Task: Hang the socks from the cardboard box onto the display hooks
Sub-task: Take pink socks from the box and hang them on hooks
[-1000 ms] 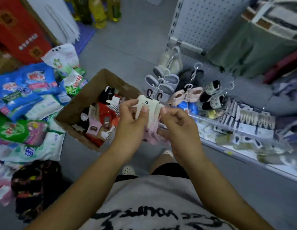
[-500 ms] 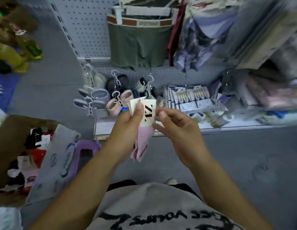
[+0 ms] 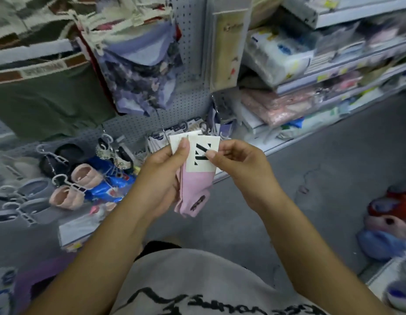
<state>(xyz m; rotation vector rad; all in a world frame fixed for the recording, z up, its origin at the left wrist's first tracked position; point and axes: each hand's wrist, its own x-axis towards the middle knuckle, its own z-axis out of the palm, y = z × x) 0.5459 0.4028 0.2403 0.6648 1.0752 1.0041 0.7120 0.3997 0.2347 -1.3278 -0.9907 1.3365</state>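
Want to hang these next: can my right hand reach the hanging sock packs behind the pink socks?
Probably yes: the right hand pinches the pink socks just in front of the hanging sock packs, nothing visible between them.

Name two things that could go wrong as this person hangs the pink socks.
The left hand pinches two stacked cards while the right hand pinches only the front card, so a pair of pink socks may slip and drop. The card's small dark hook sits close to crowded packs on the pegboard and could snag.
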